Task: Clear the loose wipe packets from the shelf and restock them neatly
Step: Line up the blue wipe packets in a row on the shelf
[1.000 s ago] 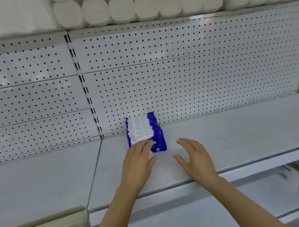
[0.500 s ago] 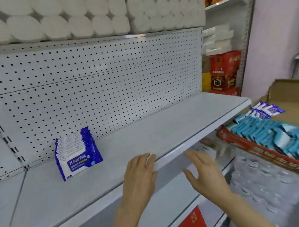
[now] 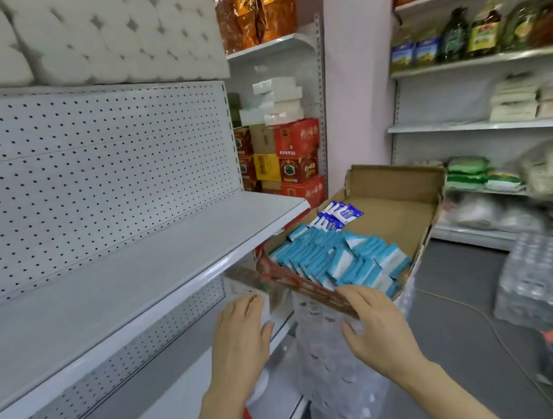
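The light-blue wipe packets (image 3: 337,259) stand on edge in a tight slanted row inside the cardboard box (image 3: 394,185), just above and beyond the right hand (image 3: 373,324); the row's long axis runs from the box's near-left corner toward its right side, each packet leaning over. A smaller bunch of dark-blue packets (image 3: 335,216) lies farther back, ends pointing toward the box's open rear. The right hand is spread wide, fingers relaxed, holding nothing, fingertips at the box's near rim. The left hand (image 3: 241,334), also spread and holding nothing, hovers lower left, below the white shelf (image 3: 144,265). Likely risk: the box sits tilted on a wrapped stack, so a push on its rim could tip it, and grabbing too many packets could fan the row apart.
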The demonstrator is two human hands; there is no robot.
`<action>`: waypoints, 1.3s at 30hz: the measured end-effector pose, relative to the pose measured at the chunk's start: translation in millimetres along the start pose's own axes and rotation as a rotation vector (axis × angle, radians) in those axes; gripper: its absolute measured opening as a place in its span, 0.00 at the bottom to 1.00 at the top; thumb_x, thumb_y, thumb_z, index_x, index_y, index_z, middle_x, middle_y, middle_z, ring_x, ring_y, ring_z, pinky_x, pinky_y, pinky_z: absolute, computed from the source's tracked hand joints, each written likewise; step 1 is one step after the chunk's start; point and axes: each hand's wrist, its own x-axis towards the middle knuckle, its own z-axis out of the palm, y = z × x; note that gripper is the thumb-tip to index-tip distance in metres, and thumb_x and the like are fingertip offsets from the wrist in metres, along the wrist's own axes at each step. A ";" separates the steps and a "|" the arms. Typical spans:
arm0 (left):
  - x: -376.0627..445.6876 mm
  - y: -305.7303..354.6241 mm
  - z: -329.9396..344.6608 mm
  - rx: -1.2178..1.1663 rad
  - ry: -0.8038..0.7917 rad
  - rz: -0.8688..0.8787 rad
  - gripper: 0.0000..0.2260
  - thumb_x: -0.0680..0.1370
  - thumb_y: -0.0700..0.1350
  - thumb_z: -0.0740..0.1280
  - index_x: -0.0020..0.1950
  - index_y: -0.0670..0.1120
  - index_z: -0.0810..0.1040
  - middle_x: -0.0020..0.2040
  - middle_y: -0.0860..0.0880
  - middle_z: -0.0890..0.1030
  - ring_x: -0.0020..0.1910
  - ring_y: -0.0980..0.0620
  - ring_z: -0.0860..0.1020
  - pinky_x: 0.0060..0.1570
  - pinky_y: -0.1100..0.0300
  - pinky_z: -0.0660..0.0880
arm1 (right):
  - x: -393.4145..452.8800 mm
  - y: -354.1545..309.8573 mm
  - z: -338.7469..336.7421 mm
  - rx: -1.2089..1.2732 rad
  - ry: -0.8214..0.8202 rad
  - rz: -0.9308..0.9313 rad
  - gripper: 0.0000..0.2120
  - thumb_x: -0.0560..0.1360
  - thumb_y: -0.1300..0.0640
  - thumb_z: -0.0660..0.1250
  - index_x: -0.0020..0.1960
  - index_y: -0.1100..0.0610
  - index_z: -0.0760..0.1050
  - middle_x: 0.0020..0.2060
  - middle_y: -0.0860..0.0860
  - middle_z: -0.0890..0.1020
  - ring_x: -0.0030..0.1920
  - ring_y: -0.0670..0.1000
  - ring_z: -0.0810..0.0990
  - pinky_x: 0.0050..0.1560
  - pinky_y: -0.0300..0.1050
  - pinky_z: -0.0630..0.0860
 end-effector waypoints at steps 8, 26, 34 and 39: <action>68.2 96.3 67.9 -0.121 -0.085 0.036 0.22 0.72 0.46 0.75 0.65 0.47 0.77 0.59 0.49 0.80 0.56 0.46 0.78 0.56 0.52 0.74 | 8.8 131.2 -37.1 -0.076 0.050 0.104 0.23 0.65 0.56 0.77 0.59 0.57 0.78 0.51 0.50 0.82 0.50 0.53 0.80 0.51 0.44 0.75; 277.9 190.2 231.0 -0.129 -0.217 0.004 0.23 0.79 0.51 0.67 0.73 0.50 0.69 0.66 0.50 0.74 0.64 0.47 0.72 0.63 0.53 0.69 | 140.8 335.8 25.3 -0.115 -0.142 0.142 0.21 0.70 0.55 0.73 0.61 0.60 0.77 0.55 0.55 0.82 0.54 0.59 0.80 0.53 0.51 0.76; 327.8 146.5 283.7 0.028 -0.380 -0.152 0.22 0.78 0.52 0.68 0.71 0.50 0.72 0.66 0.48 0.76 0.64 0.45 0.73 0.60 0.51 0.71 | 221.9 382.1 79.0 -0.066 -0.261 0.091 0.20 0.75 0.53 0.64 0.64 0.59 0.73 0.57 0.55 0.78 0.57 0.58 0.75 0.57 0.49 0.71; 355.8 115.8 318.2 0.063 -0.388 -0.333 0.21 0.78 0.51 0.68 0.71 0.51 0.72 0.68 0.47 0.75 0.65 0.45 0.73 0.59 0.51 0.73 | 277.3 419.8 129.5 -0.011 -0.343 0.018 0.18 0.74 0.53 0.63 0.62 0.59 0.74 0.55 0.56 0.79 0.56 0.57 0.76 0.57 0.47 0.71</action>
